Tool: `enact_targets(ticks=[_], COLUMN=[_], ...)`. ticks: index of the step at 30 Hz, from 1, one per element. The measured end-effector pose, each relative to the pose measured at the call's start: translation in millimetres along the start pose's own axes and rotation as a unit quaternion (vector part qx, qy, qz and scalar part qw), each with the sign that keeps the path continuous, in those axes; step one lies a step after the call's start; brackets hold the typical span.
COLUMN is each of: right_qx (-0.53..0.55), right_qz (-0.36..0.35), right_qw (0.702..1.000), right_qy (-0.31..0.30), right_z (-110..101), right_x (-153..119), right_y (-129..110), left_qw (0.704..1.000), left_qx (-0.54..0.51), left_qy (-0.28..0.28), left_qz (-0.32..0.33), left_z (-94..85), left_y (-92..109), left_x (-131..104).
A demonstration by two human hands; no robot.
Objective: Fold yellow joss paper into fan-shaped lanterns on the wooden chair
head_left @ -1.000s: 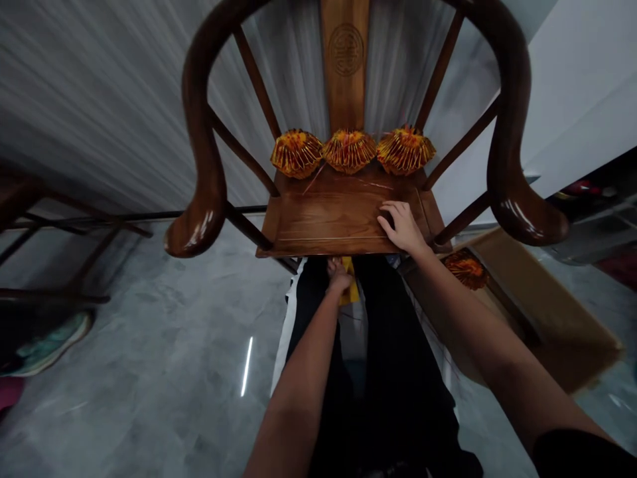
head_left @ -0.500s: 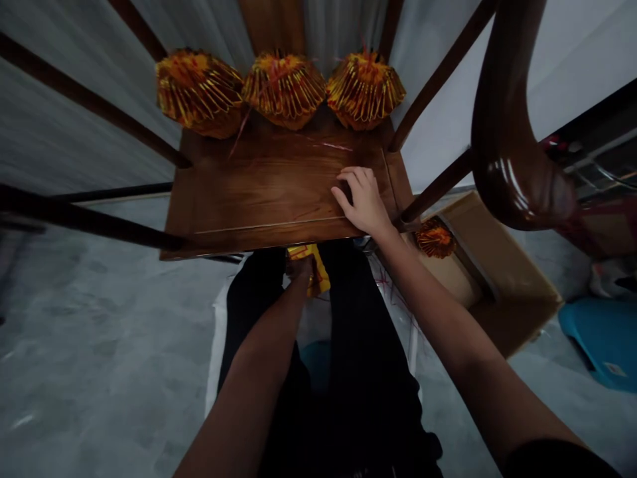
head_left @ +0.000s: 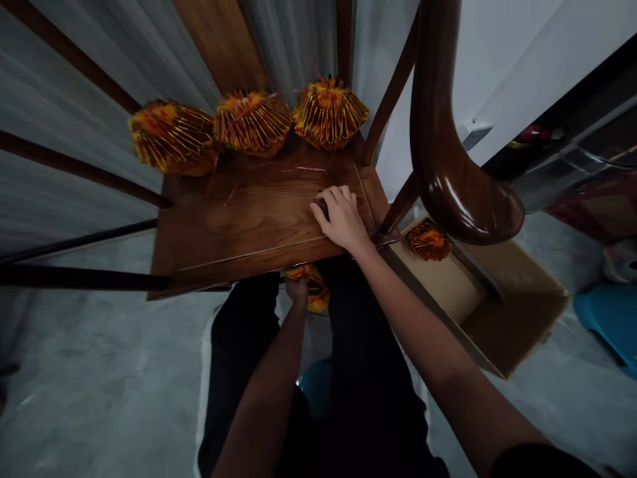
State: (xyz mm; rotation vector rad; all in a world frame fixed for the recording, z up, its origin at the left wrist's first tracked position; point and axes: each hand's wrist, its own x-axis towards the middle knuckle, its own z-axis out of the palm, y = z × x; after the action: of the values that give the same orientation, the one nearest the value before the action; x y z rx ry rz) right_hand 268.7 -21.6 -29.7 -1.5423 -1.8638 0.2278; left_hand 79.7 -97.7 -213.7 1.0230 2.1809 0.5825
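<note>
My right hand rests on the wooden chair seat near its right side, fingers loosely bent, thumb apart, holding nothing I can see. Lower down, between my knees and partly under the seat's front edge, my left hand is closed on a yellow-and-red folded paper ornament; the seat hides part of it. Along the back of the seat stand three pleated red-and-gold paper ornaments: a left one, a middle one and a right one. Thin pink strings lie before them.
An open cardboard box stands on the floor at the right, with another pleated ornament at its near left end. The chair's curved armrest juts out above it. A blue plastic stool is at the far right.
The view has swung to the right, so the chair and ornaments sit further left and lower. The ornament in my left hand shows at a different angle. My right hand stays on the seat.
</note>
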Motion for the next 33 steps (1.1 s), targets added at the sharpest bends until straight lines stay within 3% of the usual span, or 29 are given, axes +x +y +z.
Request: enact_targets(ticks=[3,7,13,16,20,23,28,31,33], right_qx=[-0.001,0.0,-0.009,0.014,0.099,0.18,0.251,0.242,0.243], right_qz=[-0.002,-0.02,-0.032,-0.042,-0.023,-0.003,-0.034,0.022,0.082], right_qw=[1.0,1.0,0.999,0.998,0.994,0.983,0.967,0.97,0.964], right_qy=[0.009,0.016,0.037,0.047,0.044,0.04,0.012,-0.014,-0.072], right_z=[1,3,4,1,-7,-18,-42,-51,-54], right_x=[-1,-3,-8,-12,-24,-49,-106,-131,-145], right_y=[0,2,6,5,0,-7,-16,-16,-17], left_qw=[0.999,0.997,0.978,0.934,0.903,0.872,0.807,0.784,0.781], left_qx=[0.02,0.059,0.13,0.221,0.221,0.231,0.251,0.232,0.208], left_qy=[-0.011,-0.007,-0.053,-0.129,-0.189,-0.226,-0.305,-0.335,-0.345], left_qz=[0.022,0.058,0.156,0.25,0.318,0.367,0.438,0.468,0.477], left_z=[-14.9,-46.4,-124.7,-168.0,-216.7,-244.8,-279.7,-292.9,-298.4], left_y=[-7,-11,0,6,9,15,27,32,35], left_x=[-28,-85,-158,-189,-225,-244,-261,-262,-259])
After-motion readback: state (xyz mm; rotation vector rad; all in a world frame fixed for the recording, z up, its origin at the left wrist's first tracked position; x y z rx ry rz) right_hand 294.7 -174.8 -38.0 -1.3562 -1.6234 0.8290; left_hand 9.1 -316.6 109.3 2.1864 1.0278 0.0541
